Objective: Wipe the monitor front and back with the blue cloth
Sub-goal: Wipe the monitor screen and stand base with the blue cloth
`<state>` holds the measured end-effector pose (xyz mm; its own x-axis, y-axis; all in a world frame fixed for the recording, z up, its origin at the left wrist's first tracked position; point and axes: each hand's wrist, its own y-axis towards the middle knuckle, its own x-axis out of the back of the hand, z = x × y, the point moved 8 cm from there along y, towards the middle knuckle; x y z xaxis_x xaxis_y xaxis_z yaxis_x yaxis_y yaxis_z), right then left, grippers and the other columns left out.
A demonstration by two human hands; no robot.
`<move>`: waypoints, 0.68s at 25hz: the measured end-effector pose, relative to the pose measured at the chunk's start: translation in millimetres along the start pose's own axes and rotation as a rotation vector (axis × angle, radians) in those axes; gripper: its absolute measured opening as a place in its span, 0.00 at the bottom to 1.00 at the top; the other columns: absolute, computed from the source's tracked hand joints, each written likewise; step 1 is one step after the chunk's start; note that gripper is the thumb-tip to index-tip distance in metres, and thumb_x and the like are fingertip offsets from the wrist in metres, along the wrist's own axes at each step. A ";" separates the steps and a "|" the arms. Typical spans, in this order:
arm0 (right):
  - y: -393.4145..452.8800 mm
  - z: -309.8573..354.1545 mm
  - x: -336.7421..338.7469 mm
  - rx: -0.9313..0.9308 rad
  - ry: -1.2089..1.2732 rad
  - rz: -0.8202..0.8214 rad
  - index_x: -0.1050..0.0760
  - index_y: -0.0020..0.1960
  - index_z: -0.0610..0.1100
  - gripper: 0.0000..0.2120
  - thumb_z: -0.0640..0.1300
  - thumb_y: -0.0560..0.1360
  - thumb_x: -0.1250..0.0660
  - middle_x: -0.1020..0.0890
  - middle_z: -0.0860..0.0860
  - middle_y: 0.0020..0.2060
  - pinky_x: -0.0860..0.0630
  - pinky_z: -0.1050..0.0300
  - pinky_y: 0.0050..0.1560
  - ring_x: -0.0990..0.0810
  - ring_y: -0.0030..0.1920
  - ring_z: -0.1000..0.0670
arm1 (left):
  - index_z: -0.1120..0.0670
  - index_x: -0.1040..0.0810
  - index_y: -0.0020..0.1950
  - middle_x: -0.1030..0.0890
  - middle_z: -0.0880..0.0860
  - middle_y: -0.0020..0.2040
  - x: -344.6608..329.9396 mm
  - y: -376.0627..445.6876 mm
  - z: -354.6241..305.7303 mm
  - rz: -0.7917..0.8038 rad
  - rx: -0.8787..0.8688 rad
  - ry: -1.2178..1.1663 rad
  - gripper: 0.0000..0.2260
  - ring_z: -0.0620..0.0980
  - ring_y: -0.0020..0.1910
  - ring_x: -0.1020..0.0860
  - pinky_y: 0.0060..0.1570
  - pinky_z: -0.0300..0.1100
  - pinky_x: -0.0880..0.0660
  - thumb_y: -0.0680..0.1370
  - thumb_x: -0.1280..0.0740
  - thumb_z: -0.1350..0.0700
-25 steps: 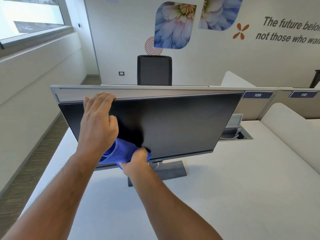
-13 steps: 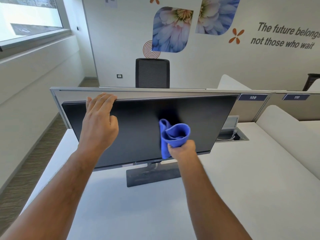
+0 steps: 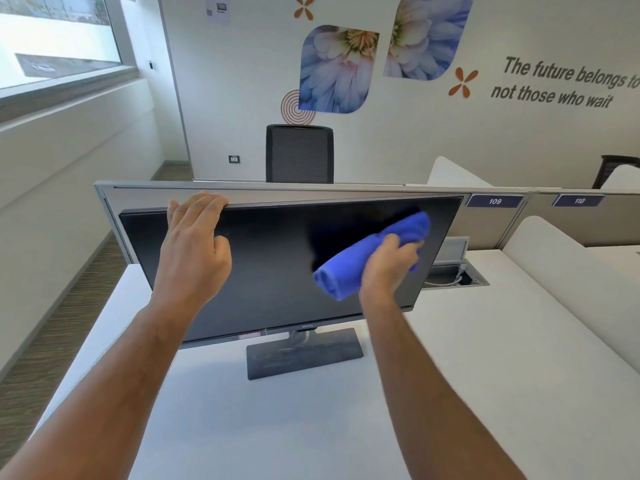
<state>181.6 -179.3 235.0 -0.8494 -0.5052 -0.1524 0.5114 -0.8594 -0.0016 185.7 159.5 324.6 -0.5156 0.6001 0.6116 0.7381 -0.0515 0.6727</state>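
Blue and bunched into a loose roll, the cloth (image 3: pixel 367 259) is gripped in the right hand (image 3: pixel 389 263), fingers curled round it, and pressed against the right part of the screen of the monitor (image 3: pixel 277 268). The left hand (image 3: pixel 194 244) lies with straight fingers hooked over the top edge near the left corner, bracing the panel, not gripping anything else. To do this pass well, I would judge that the pressure should stay light and even, with overlapping strokes carried right out to the bezel and the lower right corner, while the left hand steadies the top so the tilted panel does not rock on its stand (image 3: pixel 304 355). A flatter fold of the cloth would likely cover more glass than the roll does. The back has yet to be judged done; it is hidden from this view. The monitor is a wide, thin-bezelled screen, switched off and glossy black, tipped back a little, with a small logo on its lower edge. It stands on a flat grey rectangular base on the white table (image 3: pixel 485 375), just in front of a grey partition (image 3: pixel 311 190).
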 end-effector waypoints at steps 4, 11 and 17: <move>-111.3 -4.6 -59.6 0.565 -0.390 0.383 0.57 0.83 0.41 0.41 0.43 0.79 0.36 0.33 0.44 0.68 0.26 0.52 0.58 0.25 0.60 0.41 | 0.60 0.26 0.71 0.25 0.57 0.71 0.7 -0.2 2.1 0.001 0.004 0.004 0.28 0.55 0.75 0.34 0.79 0.48 0.54 0.72 0.40 0.73; -154.0 6.7 -82.4 1.352 -0.712 0.364 0.40 0.81 0.40 0.34 0.40 0.76 0.35 0.25 0.45 0.49 0.25 0.47 0.45 0.26 0.46 0.44 | 0.60 0.26 0.71 0.25 0.57 0.70 0.1 0.3 1.7 0.008 -0.008 0.003 0.28 0.55 0.74 0.34 0.79 0.49 0.53 0.71 0.40 0.73; -2.0 54.1 -17.1 0.675 -0.452 0.055 0.48 0.82 0.38 0.32 0.45 0.82 0.41 0.28 0.40 0.60 0.26 0.45 0.58 0.24 0.57 0.37 | 0.60 0.26 0.71 0.25 0.58 0.70 -1.4 2.5 1.2 0.018 -0.012 -0.003 0.27 0.56 0.75 0.34 0.80 0.52 0.52 0.72 0.40 0.73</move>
<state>188.1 -173.3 291.1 -0.8695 -0.4074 0.2792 0.4881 -0.6217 0.6126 188.8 159.5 324.9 -0.5011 0.6012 0.6224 0.7417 -0.0720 0.6668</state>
